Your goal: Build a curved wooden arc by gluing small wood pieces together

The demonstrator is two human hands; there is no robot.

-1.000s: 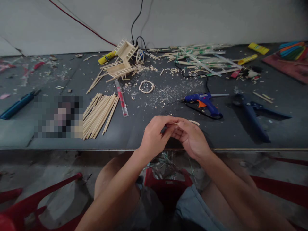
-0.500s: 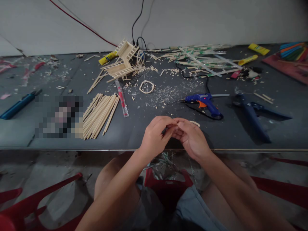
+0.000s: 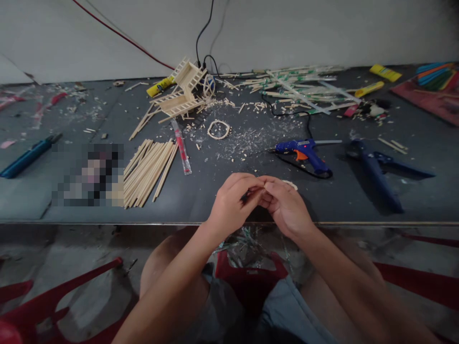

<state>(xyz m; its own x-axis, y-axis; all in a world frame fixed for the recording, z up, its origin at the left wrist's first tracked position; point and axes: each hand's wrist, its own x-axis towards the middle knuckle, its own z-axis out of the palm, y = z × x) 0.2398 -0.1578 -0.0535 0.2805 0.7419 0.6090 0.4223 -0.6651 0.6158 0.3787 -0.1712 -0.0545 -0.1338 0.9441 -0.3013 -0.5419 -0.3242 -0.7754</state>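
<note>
My left hand (image 3: 234,198) and my right hand (image 3: 287,205) meet fingertip to fingertip over the front edge of the table. Both are closed in a pinch; whatever they hold is hidden by the fingers. Just behind my right hand, part of a pale wooden piece (image 3: 291,184) shows. A blue glue gun (image 3: 304,153) with an orange trigger lies beyond it. Farther back is a ring of small wooden pieces (image 3: 218,129). To the left lies a bundle of thin wooden sticks (image 3: 148,172), with a red and clear wrapper (image 3: 182,148) beside it.
A wooden stick model (image 3: 184,93) stands at the back, near a yellow tube (image 3: 160,87). Blue cutters (image 3: 382,177) lie at the right, a teal tool (image 3: 28,155) at the left. Wrapped sticks (image 3: 297,86) and scraps cover the back. A red stool (image 3: 251,274) is below the table edge.
</note>
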